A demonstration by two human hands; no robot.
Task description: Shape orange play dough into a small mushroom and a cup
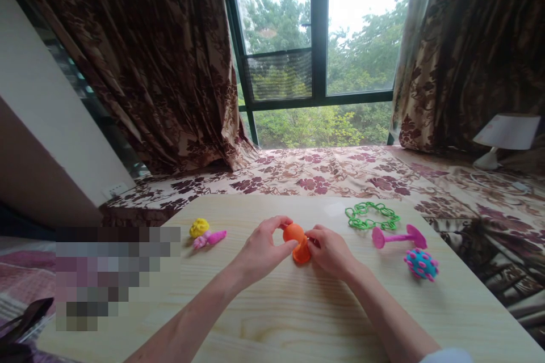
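Note:
At the middle of the light wooden table, my left hand curls its thumb and fingers around a smooth orange ball. Directly beneath the ball is an orange flared piece, which looks like modelling clay and rests on the tabletop. My right hand is closed at the right side of the orange pieces. Its fingertips pinch at the edge of the flared piece, though the exact contact is partly hidden by the fingers.
Left on the table are a yellow lump and a pink shape. To the right lie a green chain ring, a pink dumbbell shape and a blue ball with pink knobs. A lamp stands beyond.

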